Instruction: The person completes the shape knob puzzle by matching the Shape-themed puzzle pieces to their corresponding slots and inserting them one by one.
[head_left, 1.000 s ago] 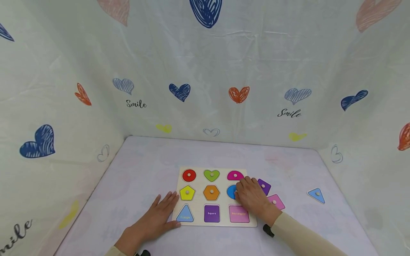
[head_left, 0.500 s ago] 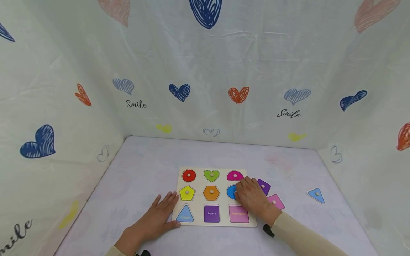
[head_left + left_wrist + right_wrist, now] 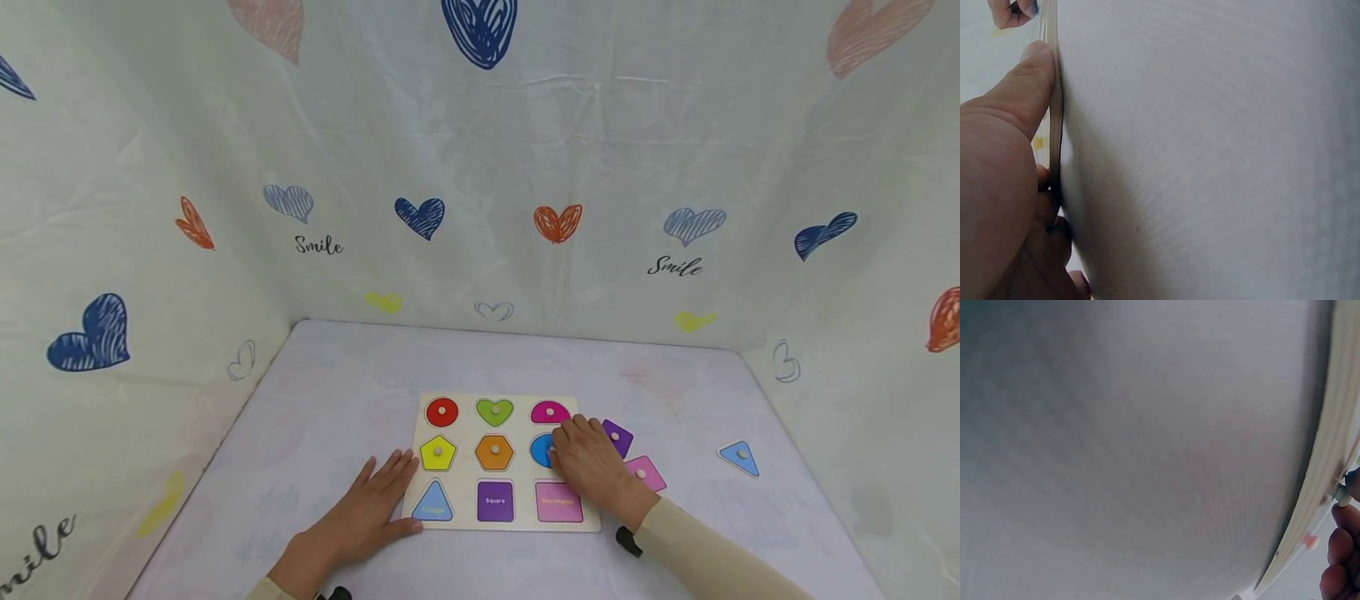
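Note:
A wooden shape puzzle board (image 3: 465,521) lies flat on the table. My left hand (image 3: 367,508) rests at its left edge, fingers spread and thumb near the lower left corner. With thumb and fingertips my right hand (image 3: 596,467) pinches the knob (image 3: 1341,495) of the blue oval puzzle piece (image 3: 541,450), which sits in the board's right column; the hand covers part of it. Pegged pieces fill the upper two rows, among them a red circle (image 3: 442,412) and an orange hexagon (image 3: 494,452). The bottom row shows printed triangle (image 3: 432,502), square (image 3: 496,502) and rectangle (image 3: 558,502) recesses.
Right of the board lie a purple square piece (image 3: 618,437) and a pink rectangle piece (image 3: 647,473), the latter partly behind my right hand. A blue triangle piece (image 3: 740,457) lies farther right on the table (image 3: 360,367). A heart-printed curtain surrounds the table's back and sides.

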`<state>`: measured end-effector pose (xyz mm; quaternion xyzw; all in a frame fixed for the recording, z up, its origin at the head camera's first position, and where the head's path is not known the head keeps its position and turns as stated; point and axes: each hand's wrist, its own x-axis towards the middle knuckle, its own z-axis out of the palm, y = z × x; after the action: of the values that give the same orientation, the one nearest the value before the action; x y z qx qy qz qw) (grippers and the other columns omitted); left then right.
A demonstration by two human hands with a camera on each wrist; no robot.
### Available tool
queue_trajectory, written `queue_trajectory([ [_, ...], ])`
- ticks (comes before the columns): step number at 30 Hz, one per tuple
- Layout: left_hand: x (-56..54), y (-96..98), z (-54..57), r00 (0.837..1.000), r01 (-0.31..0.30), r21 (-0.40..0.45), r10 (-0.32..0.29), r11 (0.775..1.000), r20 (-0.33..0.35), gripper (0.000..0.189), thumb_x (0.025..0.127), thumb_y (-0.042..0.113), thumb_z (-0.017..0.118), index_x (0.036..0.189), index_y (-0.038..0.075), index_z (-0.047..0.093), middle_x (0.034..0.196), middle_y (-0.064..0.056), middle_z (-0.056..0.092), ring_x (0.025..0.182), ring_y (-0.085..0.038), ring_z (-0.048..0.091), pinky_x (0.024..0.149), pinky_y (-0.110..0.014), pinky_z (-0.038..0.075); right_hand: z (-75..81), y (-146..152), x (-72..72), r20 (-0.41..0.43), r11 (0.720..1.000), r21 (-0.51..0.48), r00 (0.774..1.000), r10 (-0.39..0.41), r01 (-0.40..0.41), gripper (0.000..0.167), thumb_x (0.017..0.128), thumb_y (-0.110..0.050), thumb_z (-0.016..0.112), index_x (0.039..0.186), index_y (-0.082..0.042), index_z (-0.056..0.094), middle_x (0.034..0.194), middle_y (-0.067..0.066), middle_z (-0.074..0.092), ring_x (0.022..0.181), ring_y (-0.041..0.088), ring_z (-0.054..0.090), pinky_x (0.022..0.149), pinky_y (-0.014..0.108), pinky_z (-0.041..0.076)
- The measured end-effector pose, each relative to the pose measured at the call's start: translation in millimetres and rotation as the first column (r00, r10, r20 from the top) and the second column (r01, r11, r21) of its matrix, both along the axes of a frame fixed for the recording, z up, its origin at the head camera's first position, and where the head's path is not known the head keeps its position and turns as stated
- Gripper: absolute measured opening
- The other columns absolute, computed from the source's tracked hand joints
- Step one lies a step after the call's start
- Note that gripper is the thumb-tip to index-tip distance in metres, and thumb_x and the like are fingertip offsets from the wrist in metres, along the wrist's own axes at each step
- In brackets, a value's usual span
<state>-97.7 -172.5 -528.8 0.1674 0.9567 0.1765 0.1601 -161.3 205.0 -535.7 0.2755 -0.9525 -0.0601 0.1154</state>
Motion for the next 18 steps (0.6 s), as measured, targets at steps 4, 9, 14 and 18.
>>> queue_trajectory([
  [4,0.1,0.1,-0.1,1.0,-0.003,0.001,0.003,1.0,0.0,0.099,0.091,0.059,0.075,0.167,0.011,0.032,0.174,-0.005,0.031,0.164,-0.029,0.019,0.133,-0.059,0.008,-0.6,0.0,0.5,-0.003,1.0,0.002,1.0,0.0,0.0,0.03,0.096,-0.034,0.078,0.104,-0.007,0.066,0.089,0.004,0.06,0.089,0.02,0.054,0.077,0.034,0.047],
  [9,0.1,0.3,-0.2,1.0,-0.01,0.008,0.01,1.0,0.001,0.1,0.09,0.058,0.076,0.167,0.011,0.032,0.174,-0.005,0.031,0.164,-0.029,0.019,0.133,-0.059,0.007,-0.1,-0.3,1.4,0.002,1.0,-0.001,1.0,-0.003,0.003,0.03,0.096,-0.033,0.078,0.104,-0.007,0.066,0.089,0.005,0.059,0.089,0.021,0.053,0.077,0.034,0.046],
  [14,-0.1,-0.4,-1.0,1.0,-0.011,0.011,0.012,1.0,-0.007,0.101,0.09,0.058,0.076,0.167,0.012,0.031,0.174,-0.005,0.032,0.164,-0.029,0.019,0.133,-0.059,0.007,0.8,-0.2,1.6,0.011,1.0,-0.011,1.0,-0.007,0.008,0.029,0.097,-0.032,0.077,0.104,-0.007,0.066,0.088,0.005,0.059,0.088,0.02,0.053,0.076,0.035,0.046],
  [18,-0.1,-0.1,-1.9,1.0,-0.011,0.006,0.011,1.0,-0.012,0.1,0.09,0.058,0.076,0.167,0.012,0.031,0.174,-0.004,0.031,0.164,-0.029,0.019,0.133,-0.058,0.006,2.6,1.2,2.2,0.007,1.0,-0.023,1.0,-0.013,0.014,0.03,0.097,-0.033,0.077,0.106,-0.007,0.067,0.091,0.004,0.062,0.09,0.02,0.055,0.078,0.035,0.048],
])
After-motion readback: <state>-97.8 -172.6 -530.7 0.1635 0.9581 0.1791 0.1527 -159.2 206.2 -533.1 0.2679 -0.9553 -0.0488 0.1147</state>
